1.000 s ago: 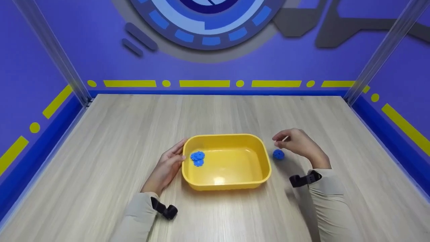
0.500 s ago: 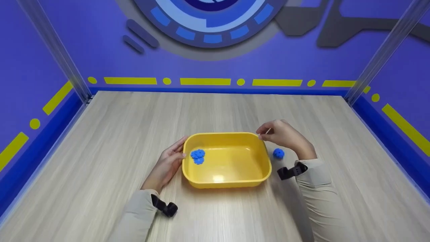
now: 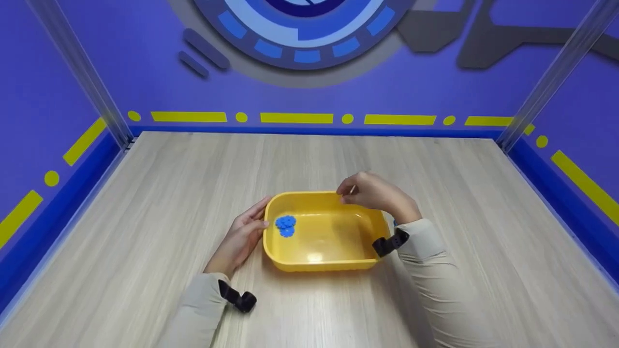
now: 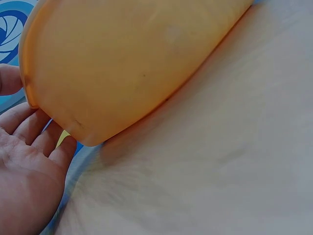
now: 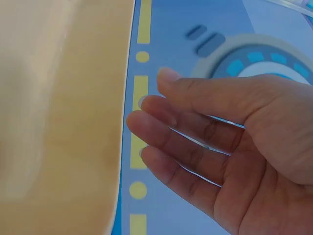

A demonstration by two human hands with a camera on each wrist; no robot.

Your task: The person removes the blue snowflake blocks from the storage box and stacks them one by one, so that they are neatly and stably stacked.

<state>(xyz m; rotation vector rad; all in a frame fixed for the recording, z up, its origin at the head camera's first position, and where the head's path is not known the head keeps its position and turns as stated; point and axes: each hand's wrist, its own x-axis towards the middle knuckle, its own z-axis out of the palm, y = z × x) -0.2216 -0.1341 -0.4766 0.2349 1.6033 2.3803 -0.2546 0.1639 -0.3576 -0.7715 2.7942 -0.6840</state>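
Tub [image 3: 329, 237], yellow plastic, rounded-rectangular, lay with its long axis left to right, left end gripped between the left hand's [image 3: 244, 235] thumb and fingers. At its far rim, right of centre, the right hand [image 3: 372, 191] had loosely bent, slightly parted fingers, nothing visible between; blue toothed discs [image 3: 286, 225] lay inside, leftward, nearer the left hand.

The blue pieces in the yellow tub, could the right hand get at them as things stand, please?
Probably yes: the right hand appears empty, the yellow tub is open on top, and the left hand grips its left end without covering the blue pieces.
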